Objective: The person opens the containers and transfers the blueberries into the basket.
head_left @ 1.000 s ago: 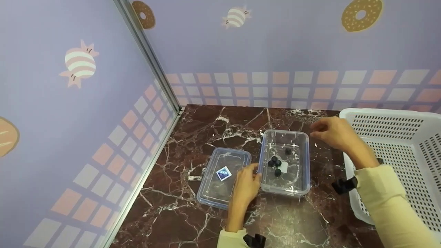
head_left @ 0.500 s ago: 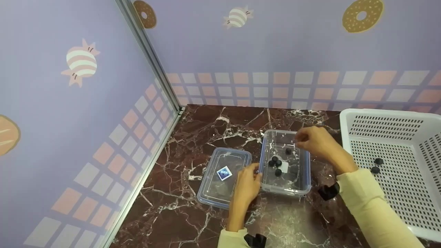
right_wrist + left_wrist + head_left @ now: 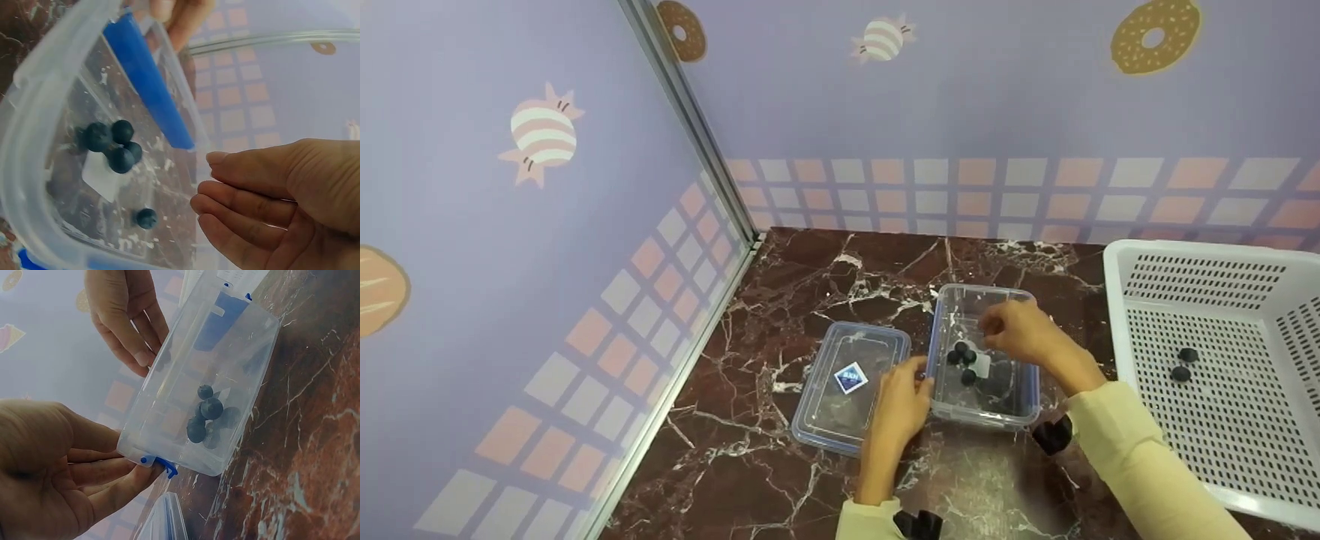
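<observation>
A clear plastic food container (image 3: 982,416) with blue side clips stands on the marble-patterned table. Several blueberries (image 3: 212,408) lie clustered on its bottom, and a lone blueberry (image 3: 147,218) lies apart from them in the right wrist view. My left hand (image 3: 900,405) holds the container's left side, thumb at the rim and fingers by the blue clip (image 3: 166,466). Over the container's right half is my right hand (image 3: 1024,334), with loosely bent fingers and nothing between them; it hides part of the inside in the head view.
The container's clear lid (image 3: 829,420), with a blue-and-white sticker (image 3: 851,378), lies flat to the left, partly behind my left hand. At right stands a white perforated basket (image 3: 1222,427) with two blueberries (image 3: 1183,364) in it. Patterned walls (image 3: 997,105) border the table.
My right hand has moved left from beside the basket to over the container and lowered into its opening. The two blueberries in the basket have come into sight. My left hand stays put.
</observation>
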A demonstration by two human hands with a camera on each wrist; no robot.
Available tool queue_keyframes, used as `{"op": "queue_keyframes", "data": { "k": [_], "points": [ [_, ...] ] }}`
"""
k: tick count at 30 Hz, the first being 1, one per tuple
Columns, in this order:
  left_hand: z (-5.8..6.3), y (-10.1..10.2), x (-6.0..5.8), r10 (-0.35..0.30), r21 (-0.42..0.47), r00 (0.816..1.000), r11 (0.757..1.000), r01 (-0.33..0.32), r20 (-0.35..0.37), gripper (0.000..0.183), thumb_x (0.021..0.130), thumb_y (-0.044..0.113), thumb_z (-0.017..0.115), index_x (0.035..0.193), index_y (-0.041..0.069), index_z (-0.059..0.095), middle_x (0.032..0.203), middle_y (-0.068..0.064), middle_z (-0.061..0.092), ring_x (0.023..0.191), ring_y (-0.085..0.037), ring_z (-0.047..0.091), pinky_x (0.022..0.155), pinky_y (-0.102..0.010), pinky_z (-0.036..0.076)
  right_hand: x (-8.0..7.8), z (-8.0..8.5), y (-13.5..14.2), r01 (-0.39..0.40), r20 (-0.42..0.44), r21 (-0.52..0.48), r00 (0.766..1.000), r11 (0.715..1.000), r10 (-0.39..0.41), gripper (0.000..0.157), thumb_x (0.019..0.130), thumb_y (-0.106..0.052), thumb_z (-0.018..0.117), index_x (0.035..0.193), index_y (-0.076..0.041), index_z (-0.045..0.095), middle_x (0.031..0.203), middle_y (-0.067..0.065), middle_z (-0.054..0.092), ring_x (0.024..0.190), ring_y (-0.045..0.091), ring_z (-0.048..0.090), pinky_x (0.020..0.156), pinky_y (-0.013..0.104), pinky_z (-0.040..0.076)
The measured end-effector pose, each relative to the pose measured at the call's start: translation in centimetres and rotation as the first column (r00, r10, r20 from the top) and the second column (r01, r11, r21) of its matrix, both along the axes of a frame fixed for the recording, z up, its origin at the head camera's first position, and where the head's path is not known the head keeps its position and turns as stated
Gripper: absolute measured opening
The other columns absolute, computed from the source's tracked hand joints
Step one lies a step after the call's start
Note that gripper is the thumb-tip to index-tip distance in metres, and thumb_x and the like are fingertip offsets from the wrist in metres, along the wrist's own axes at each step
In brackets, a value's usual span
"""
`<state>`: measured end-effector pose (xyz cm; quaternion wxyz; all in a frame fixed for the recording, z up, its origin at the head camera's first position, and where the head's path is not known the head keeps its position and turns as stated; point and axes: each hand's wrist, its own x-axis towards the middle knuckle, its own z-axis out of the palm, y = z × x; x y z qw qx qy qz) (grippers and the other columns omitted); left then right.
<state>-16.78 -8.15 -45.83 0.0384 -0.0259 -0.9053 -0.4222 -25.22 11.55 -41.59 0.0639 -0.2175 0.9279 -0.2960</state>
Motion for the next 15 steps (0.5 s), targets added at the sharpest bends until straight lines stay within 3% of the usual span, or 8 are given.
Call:
{"op": "queue_keyframes", "data": {
  "k": [8, 15],
  "points": [
    [0.0, 0.0, 0.0, 0.001, -0.012, 1.0, 1.0, -0.001, -0.007, 0.032, 0.089, 0.005, 0.061, 0.121, 0.0, 0.062, 0.118, -0.015, 0.067, 0.092, -0.022, 0.07, 0.082, -0.031, 0.057, 0.5, -1.7, -1.0, -0.025, -0.013, -0.011, 1.0, 1.0, 0.025, 0.019, 0.075, 0.0, 0.071, 0.093, 0.005, 0.07, 0.08, 0.015, 0.07, 0.071, 0.024, 0.065, 0.068, 0.042, 0.056],
    [-0.2, -0.1, 0.1, -0.007, 0.011, 1.0, 1.0, 0.007, -0.015, 0.03, 0.089, 0.004, 0.061, 0.119, -0.001, 0.062, 0.115, -0.015, 0.068, 0.091, -0.022, 0.07, 0.081, -0.03, 0.056, 0.8, -3.1, -1.7, -0.045, -0.046, 0.016, 0.998, 0.999, 0.046, 0.01, 0.069, 0.0, 0.072, 0.079, -0.001, 0.069, 0.073, 0.009, 0.068, 0.067, 0.021, 0.062, 0.065, 0.04, 0.054]
  ]
}}
